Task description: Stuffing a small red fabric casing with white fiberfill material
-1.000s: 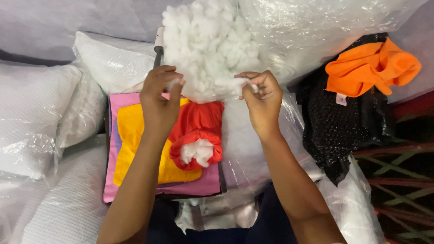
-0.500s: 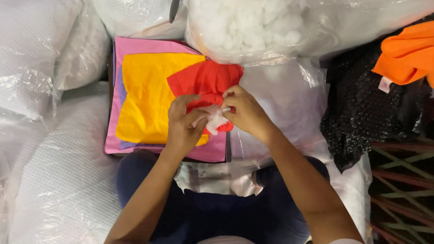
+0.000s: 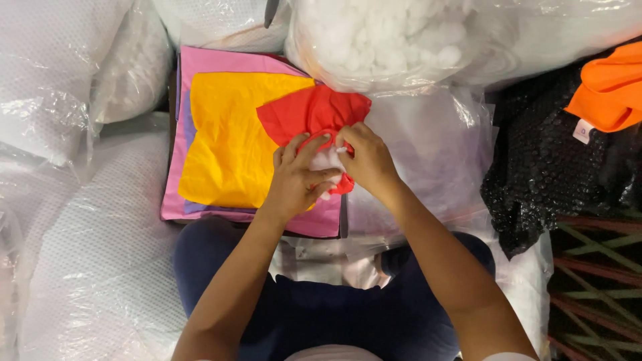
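Both hands are bunched up over the same spot: the left hand is curled around the open edge of a small red fabric cover, fingers wrapped over the rim and holding it, while the right hand has its fingertips pinched down on a wad of white stuffing sitting right in that opening. You can just see the fluff peeking out between the two hands, the rest of it is hidden. The red cover lies half on top of a yellow fabric piece, and that one sits on a flat pink piece with a thin purple edge showing on the left. All of that rests just past the person's lap, dark blue trousers visible below. Right above the hands there's a big clear plastic bag of white stuffing. Bulging white plastic-wrapped sacks crowd the left side. Off to the right, well apart from the hands, there's a black dotted fabric with an orange garment lying on it.
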